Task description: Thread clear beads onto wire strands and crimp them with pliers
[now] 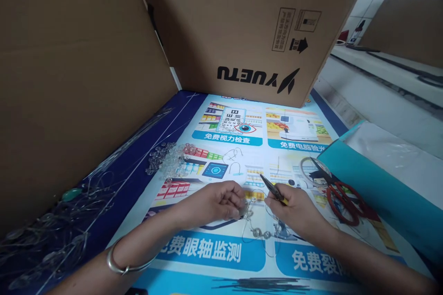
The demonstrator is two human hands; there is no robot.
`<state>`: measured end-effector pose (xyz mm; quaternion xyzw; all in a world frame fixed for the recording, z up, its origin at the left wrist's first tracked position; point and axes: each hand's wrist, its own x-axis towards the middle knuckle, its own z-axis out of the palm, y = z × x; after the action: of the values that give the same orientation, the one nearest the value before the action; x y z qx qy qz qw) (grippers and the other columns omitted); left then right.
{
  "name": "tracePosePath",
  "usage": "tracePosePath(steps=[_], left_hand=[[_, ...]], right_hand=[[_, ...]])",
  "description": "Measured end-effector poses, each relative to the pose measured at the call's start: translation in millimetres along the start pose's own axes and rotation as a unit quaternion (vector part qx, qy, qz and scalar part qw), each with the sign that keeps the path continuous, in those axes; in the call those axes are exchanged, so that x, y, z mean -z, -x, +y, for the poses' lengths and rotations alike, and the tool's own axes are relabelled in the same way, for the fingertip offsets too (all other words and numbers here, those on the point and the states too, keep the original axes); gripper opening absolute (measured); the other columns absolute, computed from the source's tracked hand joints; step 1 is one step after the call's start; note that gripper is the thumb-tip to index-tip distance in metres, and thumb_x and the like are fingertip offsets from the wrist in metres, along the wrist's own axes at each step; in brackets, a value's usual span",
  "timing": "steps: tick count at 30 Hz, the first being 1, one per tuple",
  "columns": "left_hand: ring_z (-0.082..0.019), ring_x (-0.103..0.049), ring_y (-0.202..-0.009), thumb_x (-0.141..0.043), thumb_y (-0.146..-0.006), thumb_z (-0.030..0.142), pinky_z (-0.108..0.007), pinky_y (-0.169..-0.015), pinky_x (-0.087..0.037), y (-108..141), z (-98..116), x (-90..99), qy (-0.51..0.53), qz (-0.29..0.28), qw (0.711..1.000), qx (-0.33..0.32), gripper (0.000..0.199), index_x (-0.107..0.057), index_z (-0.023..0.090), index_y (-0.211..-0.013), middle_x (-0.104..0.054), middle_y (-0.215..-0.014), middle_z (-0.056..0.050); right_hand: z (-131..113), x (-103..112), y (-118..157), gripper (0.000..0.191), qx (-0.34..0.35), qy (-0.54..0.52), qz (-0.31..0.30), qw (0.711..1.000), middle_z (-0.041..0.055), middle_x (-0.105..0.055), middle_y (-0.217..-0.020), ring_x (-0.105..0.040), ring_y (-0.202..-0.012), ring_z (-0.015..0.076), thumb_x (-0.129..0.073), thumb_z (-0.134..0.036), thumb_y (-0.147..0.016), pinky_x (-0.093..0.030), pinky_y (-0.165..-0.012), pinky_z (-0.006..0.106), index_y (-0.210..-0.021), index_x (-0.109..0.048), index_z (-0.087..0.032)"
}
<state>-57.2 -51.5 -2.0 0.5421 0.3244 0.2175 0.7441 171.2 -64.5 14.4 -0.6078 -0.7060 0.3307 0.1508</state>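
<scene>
My left hand (221,200) is closed in a pinch on a wire strung with clear beads (256,233), which hangs in loops below the fingers. Wrapped in my right hand (292,205) is a pair of needle-nose pliers (272,186), with a bit of yellow handle showing. Their tip points up and to the left, apart from the left fingers. Whether the plier jaws grip anything is too small to tell. A loose pile of clear beads (168,159) lies beyond my left hand. Short bent wires (235,166) rest on the printed sheet between the pile and the pliers.
Red-handled scissors (342,203) lie right of my right hand, by a roll of tape (306,168) and a teal box (374,179). Cut dark wires (263,284) lie at the near edge. Beaded wire pieces (44,239) cover the left side. Cardboard walls (242,23) stand behind and left.
</scene>
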Motion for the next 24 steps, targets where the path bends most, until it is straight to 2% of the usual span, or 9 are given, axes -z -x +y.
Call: tracePosePath(steps=[5, 12, 17, 24], left_hand=[[-0.011, -0.053, -0.075, -0.061, -0.071, 0.011, -0.024, -0.067, -0.042, -2, -2, -1.2, -0.043, 0.04, 0.998, -0.014, 0.021, -0.055, 0.016, -0.091, -0.058, -0.082, -0.001], [-0.009, -0.049, -0.062, -0.055, -0.071, 0.011, -0.02, -0.056, -0.037, -1, -2, -8.1, -0.137, 0.131, 0.982, -0.01, 0.015, -0.052, 0.017, -0.085, -0.051, -0.068, 0.004], [-0.009, -0.049, -0.061, -0.052, -0.072, 0.012, -0.02, -0.054, -0.037, -1, -5, -12.9, -0.171, 0.153, 0.973, -0.022, 0.015, -0.049, 0.019, -0.085, -0.051, -0.07, 0.004], [-0.01, -0.05, -0.061, -0.055, -0.073, 0.018, -0.02, -0.054, -0.038, -2, -7, -15.0, -0.206, 0.23, 0.95, -0.037, 0.013, -0.05, 0.02, -0.085, -0.053, -0.075, 0.002]], right_hand=[[-1, 1, 0, 0.02, 0.002, -0.002, 0.003, 1.0, -0.0039, -0.051, -0.057, -0.044, -0.054, 0.0112, -0.047, -0.035, -0.078, -0.03, -0.048, 0.021, -0.066, -0.049, -0.02], [0, 2, -1, 0.019, -0.002, -0.024, -0.009, 1.0, -0.0042, -0.051, -0.057, -0.045, -0.053, 0.011, -0.048, -0.036, -0.078, -0.031, -0.047, 0.02, -0.068, -0.051, -0.02], [2, 2, -3, 0.019, -0.002, -0.048, -0.018, 0.999, -0.0038, -0.053, -0.058, -0.047, -0.053, 0.0112, -0.048, -0.036, -0.078, -0.032, -0.047, 0.02, -0.07, -0.052, -0.02], [5, 1, -5, 0.017, 0.011, -0.045, -0.007, 0.999, -0.0032, -0.055, -0.059, -0.049, -0.054, 0.0117, -0.048, -0.034, -0.079, -0.033, -0.048, 0.021, -0.07, -0.052, -0.02]])
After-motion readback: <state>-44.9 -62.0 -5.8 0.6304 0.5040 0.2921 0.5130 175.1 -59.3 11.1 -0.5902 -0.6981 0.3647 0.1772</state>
